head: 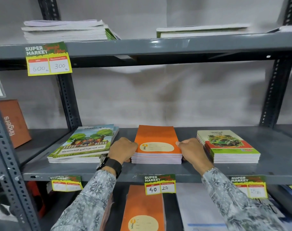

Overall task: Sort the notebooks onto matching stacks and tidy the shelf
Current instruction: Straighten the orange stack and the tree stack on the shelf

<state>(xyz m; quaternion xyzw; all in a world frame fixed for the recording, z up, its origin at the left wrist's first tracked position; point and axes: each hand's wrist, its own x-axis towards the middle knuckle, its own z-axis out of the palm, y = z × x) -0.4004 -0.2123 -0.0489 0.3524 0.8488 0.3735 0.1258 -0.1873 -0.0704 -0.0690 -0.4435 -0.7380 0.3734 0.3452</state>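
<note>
Orange notebook stack [156, 145], cream label, edges squared; left hand [123, 150], right hand [191, 151] fingers gripping both sides.

We see a painted grey metal shelf [158, 170] with a slight sheen, and glossy paper-covered orange notebooks [156, 139].

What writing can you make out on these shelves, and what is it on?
"SUPER MARKET", "600", "300": upper price tag
"SUPER MARKET", "40", "20": middle price tag
"fingers": orange box
"you": orange notebook stack
"Travel": car notebook stack
Tree notebook stack title and the other tags' prices: unreadable.
</note>
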